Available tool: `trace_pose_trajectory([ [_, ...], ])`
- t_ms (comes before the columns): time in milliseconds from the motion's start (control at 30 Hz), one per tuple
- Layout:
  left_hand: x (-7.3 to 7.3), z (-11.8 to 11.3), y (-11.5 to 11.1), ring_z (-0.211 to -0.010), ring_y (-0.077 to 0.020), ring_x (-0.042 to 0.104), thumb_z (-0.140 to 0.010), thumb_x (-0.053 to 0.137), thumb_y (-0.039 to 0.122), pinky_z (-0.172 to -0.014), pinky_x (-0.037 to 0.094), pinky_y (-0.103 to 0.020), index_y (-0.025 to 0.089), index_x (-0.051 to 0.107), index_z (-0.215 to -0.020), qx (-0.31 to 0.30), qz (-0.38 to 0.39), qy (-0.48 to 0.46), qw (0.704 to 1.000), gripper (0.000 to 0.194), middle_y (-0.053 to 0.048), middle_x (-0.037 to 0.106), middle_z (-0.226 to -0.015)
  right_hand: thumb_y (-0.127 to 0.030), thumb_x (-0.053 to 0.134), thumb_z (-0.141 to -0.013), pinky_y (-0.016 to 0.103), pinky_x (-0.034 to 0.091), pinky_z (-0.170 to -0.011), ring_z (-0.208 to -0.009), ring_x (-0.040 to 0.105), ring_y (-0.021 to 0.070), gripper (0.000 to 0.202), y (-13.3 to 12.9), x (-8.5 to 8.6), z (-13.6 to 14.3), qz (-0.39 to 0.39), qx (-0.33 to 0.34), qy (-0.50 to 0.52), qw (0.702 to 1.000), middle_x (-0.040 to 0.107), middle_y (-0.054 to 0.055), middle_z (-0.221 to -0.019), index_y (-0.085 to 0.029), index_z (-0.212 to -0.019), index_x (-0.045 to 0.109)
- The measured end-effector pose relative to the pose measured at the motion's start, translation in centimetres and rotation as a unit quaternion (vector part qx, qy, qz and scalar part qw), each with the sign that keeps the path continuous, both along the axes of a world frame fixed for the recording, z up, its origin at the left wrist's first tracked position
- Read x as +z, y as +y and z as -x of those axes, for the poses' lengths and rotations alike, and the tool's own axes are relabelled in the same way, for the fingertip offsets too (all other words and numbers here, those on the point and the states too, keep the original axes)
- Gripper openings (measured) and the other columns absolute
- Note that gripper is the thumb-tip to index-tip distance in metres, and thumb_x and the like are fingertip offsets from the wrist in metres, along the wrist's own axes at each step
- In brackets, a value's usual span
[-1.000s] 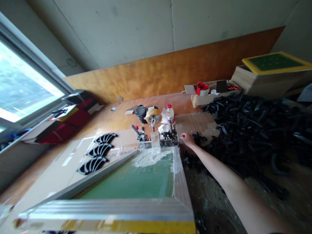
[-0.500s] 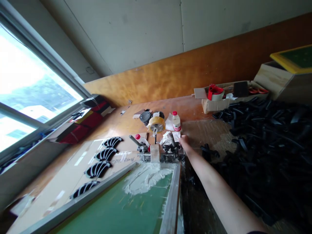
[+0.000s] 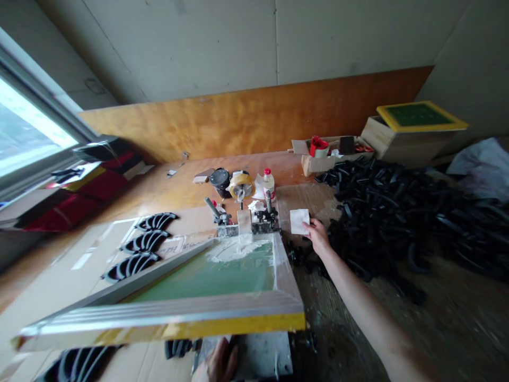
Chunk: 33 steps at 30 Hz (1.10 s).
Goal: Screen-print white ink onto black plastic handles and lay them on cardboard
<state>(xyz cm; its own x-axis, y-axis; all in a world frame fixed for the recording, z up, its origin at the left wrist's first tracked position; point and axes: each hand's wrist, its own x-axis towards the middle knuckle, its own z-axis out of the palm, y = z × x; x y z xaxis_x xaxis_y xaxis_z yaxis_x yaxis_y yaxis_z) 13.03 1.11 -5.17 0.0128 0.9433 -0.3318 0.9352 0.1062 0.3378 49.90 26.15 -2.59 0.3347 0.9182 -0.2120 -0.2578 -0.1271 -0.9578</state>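
Observation:
My right hand (image 3: 317,236) pinches a white square piece of paper (image 3: 299,221) by its right edge, above the bench beside the clamps. Low in the view, my left hand (image 3: 218,361) is at a metal base plate (image 3: 266,355), under the near edge of the screen printing frame (image 3: 167,318). That frame's edge hides its fingertips, so I cannot tell what they hold. The frame is tilted up, with green mesh (image 3: 207,284) and pale ink (image 3: 238,249) smeared at its far end. Clamps (image 3: 266,214) grip the far end.
Black curved parts (image 3: 382,212) are heaped on the right. Similar fan-shaped parts (image 3: 145,241) lie in a row on cardboard at left. Behind the clamps are a roll of tape (image 3: 242,185), a red-capped bottle (image 3: 269,184) and a dark tub (image 3: 220,180).
My right hand has come back from behind the clamps, with the white paper now plainly visible in it. My left hand has come into view below the frame. The view has shifted right and down.

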Motion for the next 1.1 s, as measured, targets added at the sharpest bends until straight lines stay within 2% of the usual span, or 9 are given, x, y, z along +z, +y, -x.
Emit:
trace_pose_trajectory([
  [100,0.3,0.7,-0.2,-0.071,-0.0225,0.069,-0.093,0.043,0.036,-0.057,0.047,-0.03,0.031,0.056,-0.08,-0.03,0.008,0.028,0.999,0.018,-0.002,0.069,-0.073,-0.058,0.07,-0.061,0.031,0.048,-0.06,-0.071,0.063,0.0234,0.049,-5.3,1.5,0.8,-0.008,0.015,-0.077,0.997,0.069,0.006,-0.077,-0.019,-0.088,0.063],
  [267,2.5,1.7,0.6,-0.081,-0.0229,0.068,-0.091,0.04,0.04,-0.063,0.045,-0.029,0.025,0.055,-0.086,-0.091,-0.028,0.059,0.994,0.022,-0.007,0.071,-0.085,-0.061,0.059,-0.073,0.03,0.044,-0.062,-0.076,0.059,0.0252,0.044,-13.0,1.8,4.1,0.028,0.052,-0.298,0.953,0.065,0.006,-0.07,-0.017,-0.078,0.065],
  [367,2.8,2.2,0.7,-0.088,-0.0224,0.066,-0.091,0.041,0.041,-0.068,0.045,-0.028,0.023,0.056,-0.093,-0.089,-0.035,0.041,0.995,0.024,-0.007,0.07,-0.091,-0.058,0.059,-0.075,0.027,0.04,-0.061,-0.07,0.056,0.0212,0.041,-16.1,0.9,7.6,0.044,0.123,-0.308,0.943,0.062,0.003,-0.068,-0.017,-0.079,0.065],
  [467,2.5,2.2,0.4,-0.089,-0.0212,0.064,-0.092,0.04,0.048,-0.071,0.044,-0.028,0.023,0.057,-0.097,-0.054,-0.045,0.016,0.997,0.031,-0.007,0.069,-0.094,-0.055,0.06,-0.076,0.025,0.038,-0.058,-0.065,0.053,0.0169,0.037,-18.2,-0.2,12.0,0.043,0.246,-0.235,0.939,0.062,0.001,-0.07,-0.018,-0.082,0.063],
  [600,2.3,2.0,0.0,-0.092,-0.0214,0.063,-0.093,0.039,0.049,-0.072,0.044,-0.027,0.022,0.059,-0.096,-0.035,-0.047,0.018,0.998,0.034,-0.007,0.068,-0.096,-0.055,0.061,-0.076,0.023,0.036,-0.058,-0.064,0.051,0.0141,0.036,-18.8,-1.3,17.7,0.037,0.35,-0.204,0.914,0.058,-0.002,-0.068,-0.019,-0.076,0.057],
  [733,1.8,2.1,-0.2,-0.096,-0.0221,0.062,-0.092,0.044,0.04,-0.075,0.044,-0.027,0.021,0.061,-0.095,-0.033,-0.054,0.026,0.998,0.025,-0.008,0.068,-0.097,-0.056,0.062,-0.077,0.024,0.029,-0.054,-0.058,0.046,0.0127,0.039,-17.6,-1.2,21.3,0.059,0.387,-0.329,0.859,0.052,-0.002,-0.059,-0.02,-0.066,0.053],
  [800,1.5,2.2,-0.2,-0.096,-0.022,0.063,-0.092,0.045,0.04,-0.075,0.044,-0.027,0.021,0.062,-0.096,-0.027,-0.065,0.018,0.997,0.026,-0.008,0.068,-0.099,-0.057,0.066,-0.075,0.024,0.025,-0.053,-0.056,0.044,0.0126,0.042,-17.1,-1.1,22.1,0.086,0.39,-0.396,0.827,0.051,-0.002,-0.055,-0.02,-0.061,0.05],
  [867,1.2,2.2,-0.3,-0.096,-0.0218,0.063,-0.092,0.045,0.041,-0.074,0.043,-0.027,0.021,0.062,-0.098,-0.021,-0.072,0.01,0.997,0.027,-0.008,0.068,-0.1,-0.058,0.068,-0.073,0.025,0.023,-0.053,-0.055,0.043,0.0122,0.046,-16.7,-1.2,22.5,0.103,0.393,-0.425,0.809,0.05,-0.001,-0.053,-0.02,-0.058,0.048],
  [1100,1.4,2.1,-0.2,-0.096,-0.0216,0.062,-0.092,0.045,0.04,-0.073,0.042,-0.026,0.022,0.061,-0.095,-0.017,-0.057,0.011,0.998,0.024,-0.008,0.067,-0.097,-0.061,0.066,-0.073,0.024,0.02,-0.051,-0.052,0.039,0.0099,0.049,-16.6,-2.2,21.5,0.094,0.427,-0.42,0.795,0.046,-0.004,-0.05,-0.02,-0.056,0.045],
])
